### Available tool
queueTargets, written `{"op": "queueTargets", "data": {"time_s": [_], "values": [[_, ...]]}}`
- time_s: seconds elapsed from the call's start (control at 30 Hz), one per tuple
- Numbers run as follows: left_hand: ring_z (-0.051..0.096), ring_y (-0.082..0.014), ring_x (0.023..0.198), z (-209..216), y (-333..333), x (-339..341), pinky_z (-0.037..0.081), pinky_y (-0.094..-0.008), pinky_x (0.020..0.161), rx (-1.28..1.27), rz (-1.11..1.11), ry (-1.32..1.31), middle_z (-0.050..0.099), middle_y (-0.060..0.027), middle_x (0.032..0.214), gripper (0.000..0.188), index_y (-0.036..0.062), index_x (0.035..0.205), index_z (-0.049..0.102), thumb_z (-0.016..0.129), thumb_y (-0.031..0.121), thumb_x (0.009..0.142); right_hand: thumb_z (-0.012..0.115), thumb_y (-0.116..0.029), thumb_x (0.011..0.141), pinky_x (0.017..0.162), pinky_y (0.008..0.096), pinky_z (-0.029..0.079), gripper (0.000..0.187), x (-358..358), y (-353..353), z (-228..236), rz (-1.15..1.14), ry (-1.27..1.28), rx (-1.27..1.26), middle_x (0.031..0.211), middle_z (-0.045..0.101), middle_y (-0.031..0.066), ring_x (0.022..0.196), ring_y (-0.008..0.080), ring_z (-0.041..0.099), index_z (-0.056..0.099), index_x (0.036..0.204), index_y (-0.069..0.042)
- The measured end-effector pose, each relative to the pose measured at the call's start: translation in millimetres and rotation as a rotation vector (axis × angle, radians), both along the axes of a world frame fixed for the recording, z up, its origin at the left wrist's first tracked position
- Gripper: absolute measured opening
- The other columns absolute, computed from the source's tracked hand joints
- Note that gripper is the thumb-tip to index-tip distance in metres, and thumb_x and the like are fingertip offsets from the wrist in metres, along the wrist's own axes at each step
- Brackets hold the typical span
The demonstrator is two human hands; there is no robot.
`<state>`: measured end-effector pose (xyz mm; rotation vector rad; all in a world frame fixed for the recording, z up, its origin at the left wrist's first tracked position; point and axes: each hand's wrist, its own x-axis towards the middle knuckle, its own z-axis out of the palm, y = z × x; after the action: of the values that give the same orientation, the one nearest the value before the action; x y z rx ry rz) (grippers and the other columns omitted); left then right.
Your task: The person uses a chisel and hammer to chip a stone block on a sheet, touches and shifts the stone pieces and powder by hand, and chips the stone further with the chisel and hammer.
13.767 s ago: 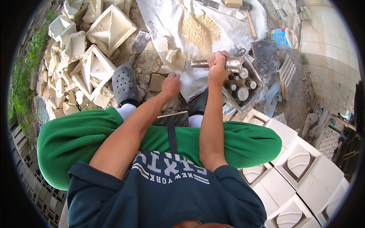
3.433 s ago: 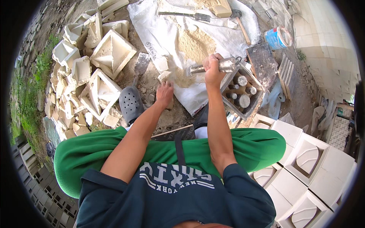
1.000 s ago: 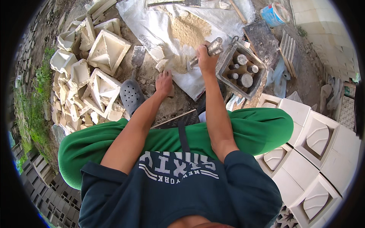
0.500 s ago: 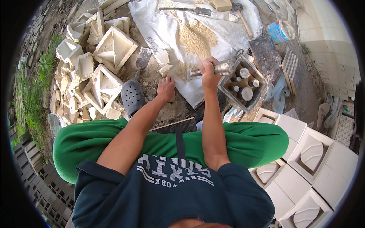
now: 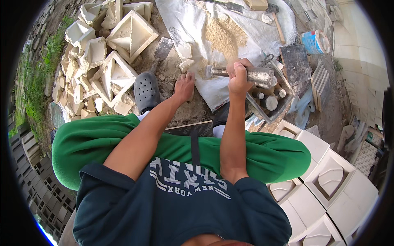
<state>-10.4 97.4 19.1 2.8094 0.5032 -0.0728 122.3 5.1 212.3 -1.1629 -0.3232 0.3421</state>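
My right hand (image 5: 239, 78) is closed round the middle of a dusty metal tool (image 5: 262, 76), with a narrow shaft and small flat head to its left and a thick cylindrical end to its right. It is held above the white sheet and beside a grey box (image 5: 269, 119) of upright cylindrical tools. My left hand (image 5: 184, 87) is low over the dirt, fingers bent downward. A pale edge shows beside its palm, but what it grips is mostly hidden. Just beyond its fingertips lies a pale broken chunk (image 5: 186, 64).
A heap of broken cream moulds (image 5: 131, 35) lies left, near a trowel (image 5: 163, 48) and my grey clog (image 5: 146, 92). Sandy powder (image 5: 221, 37) covers part of the white sheet (image 5: 172, 18). A hammer (image 5: 278, 25), a bucket (image 5: 315, 42) and pale blocks (image 5: 305, 192) are on the right.
My view has shifted, so the ground things appear farther right and slightly higher. The metal tool's thick end now covers part of the box. Both hands keep their grip.
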Motion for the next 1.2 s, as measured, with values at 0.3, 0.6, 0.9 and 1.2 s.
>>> {"op": "queueTargets", "data": {"time_s": [0.3, 0.6, 0.9, 1.2], "values": [[0.052, -0.0293, 0.097, 0, -2, 2, 0.044, -0.0379, 0.082, -0.046, 0.073, 0.044, 0.051, -0.0143, 0.106, 0.053, -0.0008, 0.119, 0.044, 0.059, 0.006, 0.069, 0.049, -0.007, 0.079, 0.044, 0.0232, 0.026, 0.019, 0, 15, -40, -0.014, 0.015, -0.105, 0.053, 0.036, -0.0025, 0.046, 0.0065, 0.031, 0.04, 0.062, -0.007], [0.05, -0.0279, 0.104, 2, -3, 0, 0.042, -0.0382, 0.086, -0.008, 0.025, -0.051, 0.051, -0.0133, 0.109, 0.051, -0.0022, 0.12, 0.044, 0.057, 0.009, 0.071, 0.05, -0.003, 0.078, 0.044, 0.0229, 0.029, 0.017, 14, 9, -61, -0.078, -0.164, -0.049, 0.054, 0.042, -0.0031, 0.047, 0.0054, 0.035, 0.044, 0.062, -0.006], [0.041, -0.0306, 0.122, -5, -31, 13, 0.028, -0.0413, 0.105, 0.028, -0.278, -0.089, 0.049, -0.0188, 0.124, 0.052, -0.0078, 0.122, 0.047, 0.053, 0.022, 0.08, 0.049, -0.004, 0.076, 0.04, 0.0231, 0.025, 0.02, 34, -23, -27, -0.354, 0.041, 0.15, 0.052, 0.034, -0.0025, 0.043, 0.0067, 0.029, 0.037, 0.061, -0.01], [0.055, -0.0339, 0.101, -19, -49, 55, 0.044, -0.0427, 0.085, -0.205, -0.045, -0.104, 0.057, -0.0192, 0.108, 0.031, -0.0013, 0.107, 0.054, 0.051, 0.018, 0.083, 0.046, -0.004, 0.075, 0.043, 0.0235, 0.028, 0.023, 50, -55, -46, -0.493, 0.111, 0.147, 0.05, 0.03, -0.0021, 0.043, 0.0075, 0.028, 0.03, 0.061, -0.012]]}}
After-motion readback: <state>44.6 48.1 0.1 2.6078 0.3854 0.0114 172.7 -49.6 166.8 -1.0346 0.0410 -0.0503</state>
